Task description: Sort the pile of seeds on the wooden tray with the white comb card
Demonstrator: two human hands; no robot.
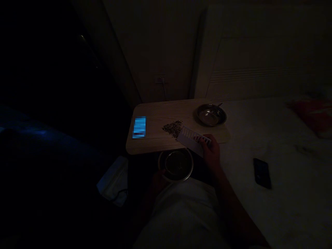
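Observation:
In dim light, my right hand (212, 148) grips a flat white card (190, 137) with a row of dark marks along it. The card's far end lies against a loose pile of small dark and pale grains (172, 128) on a light wooden table (153, 141); their kind is too small to tell. Just below the table's front edge, my left hand (159, 178) holds the rim of a round metal bowl (178, 164). That hand is mostly in shadow, and the bowl's contents are too dark to make out.
A second metal bowl (211, 114) with a utensil handle stands at the table's back right. A lit phone screen (139, 127) glows at the left end. On the bed (293, 152) to the right lies a dark phone (261, 173). A pale bag (115, 181) is below left.

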